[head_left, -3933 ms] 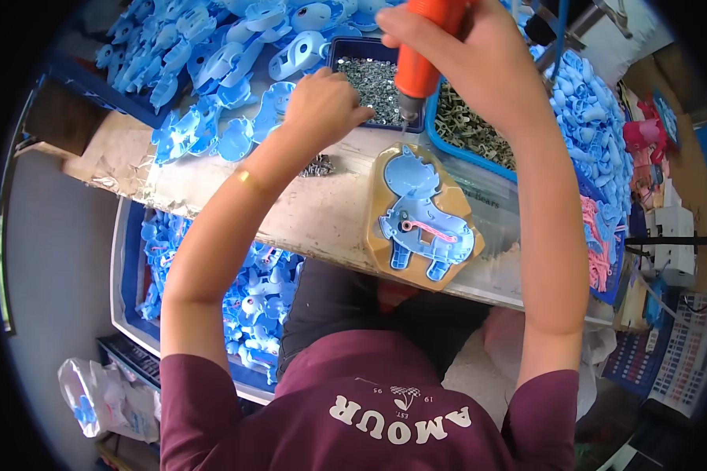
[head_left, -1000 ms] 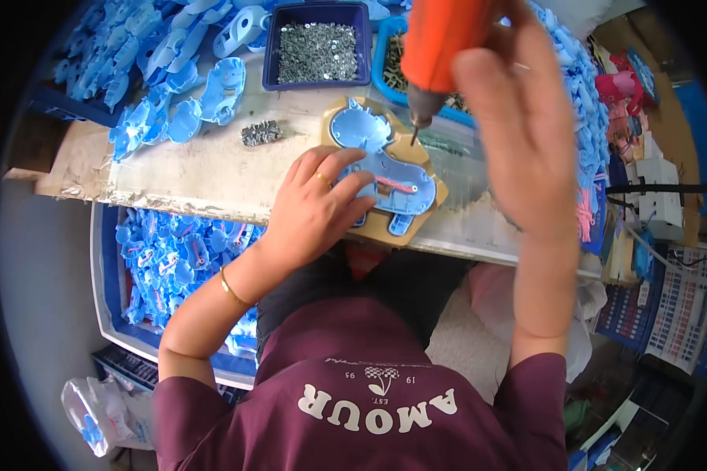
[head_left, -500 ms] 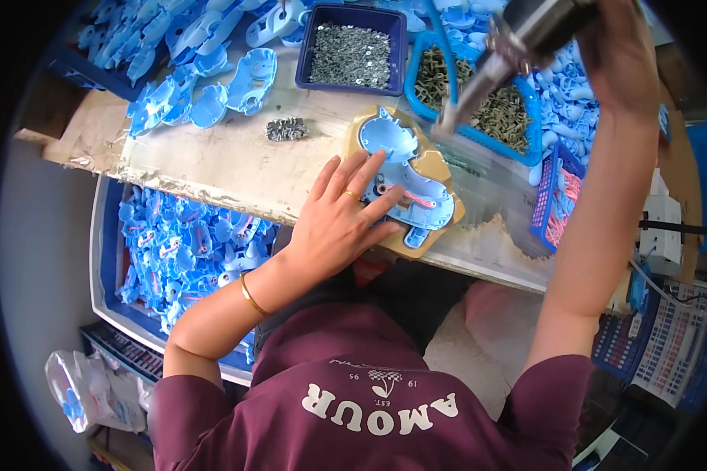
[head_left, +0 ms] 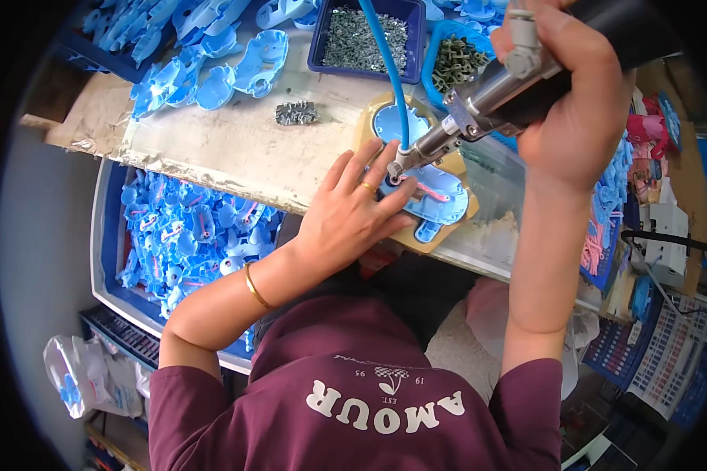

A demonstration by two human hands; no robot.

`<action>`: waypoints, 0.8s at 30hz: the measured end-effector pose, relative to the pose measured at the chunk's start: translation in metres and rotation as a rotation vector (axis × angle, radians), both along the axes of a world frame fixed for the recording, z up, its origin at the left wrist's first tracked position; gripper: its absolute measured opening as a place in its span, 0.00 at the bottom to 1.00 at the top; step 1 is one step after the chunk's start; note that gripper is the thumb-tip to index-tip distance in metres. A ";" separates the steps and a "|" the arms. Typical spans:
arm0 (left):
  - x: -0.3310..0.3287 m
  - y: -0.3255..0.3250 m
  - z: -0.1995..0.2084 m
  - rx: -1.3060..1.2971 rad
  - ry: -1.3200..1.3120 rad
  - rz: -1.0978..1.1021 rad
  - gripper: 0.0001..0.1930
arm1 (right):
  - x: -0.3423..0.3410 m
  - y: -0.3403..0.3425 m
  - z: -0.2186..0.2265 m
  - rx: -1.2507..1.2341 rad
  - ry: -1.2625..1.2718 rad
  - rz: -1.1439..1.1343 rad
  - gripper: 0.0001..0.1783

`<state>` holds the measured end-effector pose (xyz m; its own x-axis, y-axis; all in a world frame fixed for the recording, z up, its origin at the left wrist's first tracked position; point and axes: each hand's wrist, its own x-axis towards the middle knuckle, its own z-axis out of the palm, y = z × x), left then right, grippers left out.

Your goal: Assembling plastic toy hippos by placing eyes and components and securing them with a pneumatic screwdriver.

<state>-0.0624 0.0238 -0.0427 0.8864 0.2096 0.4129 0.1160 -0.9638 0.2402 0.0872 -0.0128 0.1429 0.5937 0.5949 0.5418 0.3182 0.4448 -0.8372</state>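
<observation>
In my right hand [head_left: 577,102] is a powered screwdriver [head_left: 483,98] with a dark body, a metal nose and a blue hose. It slants down to the left, and its tip meets a round post area of a light-blue plastic shell [head_left: 448,206]. The shell lies hollow side up in a tan holder [head_left: 367,129], with a thin pink strip [head_left: 432,191] inside it. My left hand [head_left: 349,196] rests on the shell's left side, fingers spread, fingertips close beside the tool tip. The exact contact point is partly hidden by the tip.
A navy tray [head_left: 361,71] of small metal parts and a turquoise basket [head_left: 432,74] of darker metal pieces stand behind. A small grey block [head_left: 296,113] and loose blue shells [head_left: 261,63] lie on the bench. Below its left edge, a bin [head_left: 98,259] holds many shells.
My right hand has brought the screwdriver down and left from above the turquoise basket onto the shell. My left hand stays on the shell. The whole view has shifted slightly.
</observation>
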 end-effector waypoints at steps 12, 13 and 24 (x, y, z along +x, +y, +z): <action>-0.004 0.000 -0.001 0.026 0.069 -0.010 0.28 | -0.005 -0.009 -0.005 0.041 0.090 -0.030 0.27; -0.001 0.000 0.000 0.012 0.046 -0.029 0.27 | 0.011 -0.011 -0.001 0.075 0.054 0.018 0.26; -0.015 0.030 0.047 -0.244 -0.005 -0.233 0.10 | 0.153 -0.039 0.050 -0.111 -0.144 -0.035 0.27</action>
